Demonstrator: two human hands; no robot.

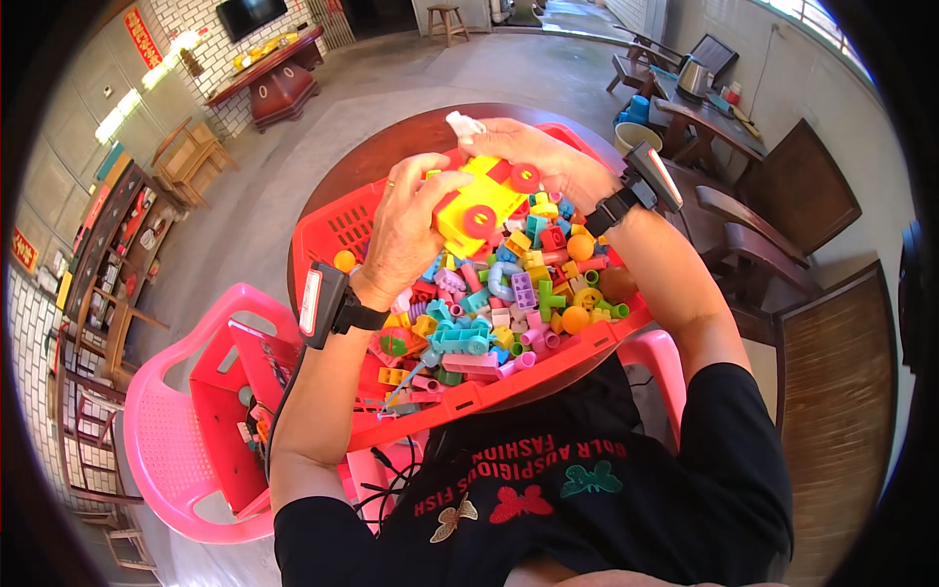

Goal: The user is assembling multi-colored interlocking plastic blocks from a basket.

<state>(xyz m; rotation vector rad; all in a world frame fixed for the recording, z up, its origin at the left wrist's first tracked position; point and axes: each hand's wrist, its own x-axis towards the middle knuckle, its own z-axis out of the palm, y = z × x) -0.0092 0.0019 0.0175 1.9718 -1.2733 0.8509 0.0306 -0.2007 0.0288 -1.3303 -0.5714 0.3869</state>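
Observation:
My left hand point(406, 215) is closed around the side of a yellow toy car point(476, 207) with red wheels, held above a red basket point(479, 396). My right hand point(538, 157) reaches over the far side of the car. Its fingers pinch a small white piece point(464, 125), whose exact kind I cannot make out. I cannot tell whether the right palm also touches the car. Below both hands lie many colourful plastic building blocks point(469, 339) in the basket, among them several orange balls point(575, 320).
The basket rests on a round brown table point(337, 174). At the left, a pink plastic chair point(161, 430) bears a red box point(217, 421) with a few pieces inside. Black cables point(391, 479) hang near my lap. Dark wooden chairs point(758, 240) stand at the right.

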